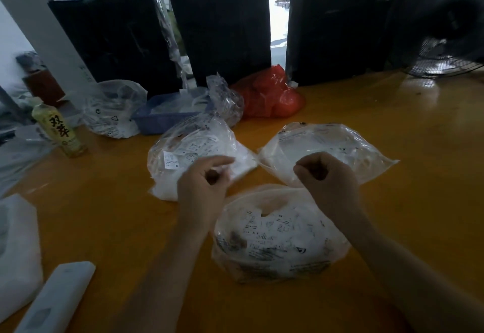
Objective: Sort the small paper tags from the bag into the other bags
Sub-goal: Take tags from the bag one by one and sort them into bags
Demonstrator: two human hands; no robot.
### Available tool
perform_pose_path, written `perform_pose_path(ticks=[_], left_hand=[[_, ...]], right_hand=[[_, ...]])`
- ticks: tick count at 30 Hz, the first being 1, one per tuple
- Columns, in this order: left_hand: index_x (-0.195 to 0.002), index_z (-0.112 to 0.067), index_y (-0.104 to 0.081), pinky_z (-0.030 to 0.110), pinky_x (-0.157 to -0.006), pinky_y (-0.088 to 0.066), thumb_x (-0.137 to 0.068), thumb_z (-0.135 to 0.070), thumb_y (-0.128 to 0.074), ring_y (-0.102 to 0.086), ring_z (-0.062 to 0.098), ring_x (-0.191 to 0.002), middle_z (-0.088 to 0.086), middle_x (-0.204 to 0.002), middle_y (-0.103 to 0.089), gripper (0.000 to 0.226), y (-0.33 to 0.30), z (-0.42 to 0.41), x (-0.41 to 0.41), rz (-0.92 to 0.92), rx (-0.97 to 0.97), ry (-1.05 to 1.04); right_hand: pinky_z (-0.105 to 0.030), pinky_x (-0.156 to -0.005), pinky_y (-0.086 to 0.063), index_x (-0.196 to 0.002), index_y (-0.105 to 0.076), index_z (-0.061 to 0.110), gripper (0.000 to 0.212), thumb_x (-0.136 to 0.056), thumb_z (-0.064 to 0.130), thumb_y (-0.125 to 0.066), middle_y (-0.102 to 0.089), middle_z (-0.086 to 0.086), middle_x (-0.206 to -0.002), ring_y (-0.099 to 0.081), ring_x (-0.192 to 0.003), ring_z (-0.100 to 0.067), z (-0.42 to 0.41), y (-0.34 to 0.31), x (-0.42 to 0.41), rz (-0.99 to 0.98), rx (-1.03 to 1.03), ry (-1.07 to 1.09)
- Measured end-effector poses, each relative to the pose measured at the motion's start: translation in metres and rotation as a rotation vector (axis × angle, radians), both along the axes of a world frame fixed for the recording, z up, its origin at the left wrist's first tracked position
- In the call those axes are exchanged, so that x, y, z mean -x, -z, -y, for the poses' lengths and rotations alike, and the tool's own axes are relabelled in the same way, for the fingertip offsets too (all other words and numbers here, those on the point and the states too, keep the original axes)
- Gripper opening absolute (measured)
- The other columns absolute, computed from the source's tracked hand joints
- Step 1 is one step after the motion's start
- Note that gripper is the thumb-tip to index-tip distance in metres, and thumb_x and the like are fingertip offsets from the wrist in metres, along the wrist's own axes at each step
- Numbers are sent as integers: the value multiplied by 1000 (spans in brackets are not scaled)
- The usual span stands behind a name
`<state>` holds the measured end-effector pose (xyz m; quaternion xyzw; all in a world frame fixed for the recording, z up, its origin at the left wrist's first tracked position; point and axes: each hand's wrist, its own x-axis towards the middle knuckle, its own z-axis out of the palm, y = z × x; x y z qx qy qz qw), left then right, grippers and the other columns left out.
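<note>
Three clear plastic bags of small white printed paper tags lie on the orange table (392, 133). The nearest bag (280, 241) is full of tags and sits between my forearms. My left hand (204, 186) is at the near right corner of the left bag (193, 154), its fingers curled and pinching the plastic there, the index finger stretched forward. My right hand (327, 178) hovers curled like a fist over the near edge of the right bag (327, 144). Whether it holds a tag or the plastic is hidden.
Behind the bags stand a blue tray (157, 120), a crumpled clear bag (225, 97), a red plastic bag (272, 94) and another clear bag (112, 110). A tea bottle (59, 129) stands at the left. Black-wrapped boxes (222, 23) line the back. A white remote (55, 298) lies near left.
</note>
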<state>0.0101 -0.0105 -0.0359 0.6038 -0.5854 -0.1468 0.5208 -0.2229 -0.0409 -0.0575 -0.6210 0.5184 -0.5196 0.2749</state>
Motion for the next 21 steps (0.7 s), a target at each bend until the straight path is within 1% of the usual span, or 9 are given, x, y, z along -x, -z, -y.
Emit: perform_pose_path(ticks=[2,3,4,6,9,12,16,18,21], left_hand=[[-108,-26,-78,13,-75,-52,-95,-6,-71,-67,4,-89,-6,-116,-71,26,-13,21,-22,216,81,-190],[-109,-21,-79,14,-82,-50,-95,-3,-69,-67,11,-97,1,-122,-69,24,-18,32,-33,300,78,-267],[-111,-16,-79,19,-88,-49,-96,-2,-66,-66,19,-106,6,-127,-66,24,-20,43,-43,374,35,-309],[-120,-12,-76,33,-102,-44,-101,-8,-60,-55,29,-126,12,-143,-56,25,-14,63,-57,577,-187,-321],[-132,-22,-65,54,-116,-26,-106,-30,-46,-22,40,-145,12,-161,-28,33,-3,76,-57,882,-531,-344],[-141,-20,-51,58,-115,-23,-108,-37,-31,-21,40,-143,14,-158,-25,43,-2,81,-53,924,-600,-302],[-155,-19,-37,57,-117,-23,-109,-37,-24,-24,38,-149,11,-164,-32,50,-6,78,-50,866,-591,-298],[-152,-19,-43,56,-117,-24,-109,-36,-28,-24,36,-149,8,-163,-36,49,-8,70,-46,829,-506,-342],[-138,-16,-60,54,-111,-28,-107,-31,-38,-29,34,-143,8,-155,-46,41,-6,52,-34,758,-266,-391]], right_hand=[[-9,-67,-47,-97,-69,28,8,-95,21,-70,-69,16,-91,-63,-83,-1,12,3,6,-165,81,109],[-12,-73,-44,-103,-71,25,9,-97,20,-67,-69,10,-100,-61,-86,-4,19,5,9,-298,106,143],[-20,-80,-42,-110,-72,20,14,-99,19,-64,-69,2,-110,-60,-95,-11,27,9,12,-443,108,157],[-33,-95,-39,-124,-69,16,25,-102,20,-57,-64,-8,-127,-51,-116,-27,42,20,18,-685,36,131],[-40,-107,-36,-143,-56,20,39,-106,27,-49,-54,-7,-145,-41,-127,-31,50,32,21,-854,-83,42],[-39,-103,-38,-146,-53,24,41,-106,28,-47,-54,-6,-143,-43,-124,-30,53,35,23,-918,-77,25],[-36,-92,-45,-128,-69,21,31,-103,20,-50,-66,-5,-123,-51,-109,-27,51,30,21,-944,-25,82],[-36,-90,-46,-121,-73,19,28,-103,19,-51,-70,-6,-118,-54,-106,-27,49,28,22,-899,7,126],[-37,-94,-45,-118,-76,18,25,-103,19,-55,-71,-8,-120,-56,-109,-30,45,22,24,-840,54,176]])
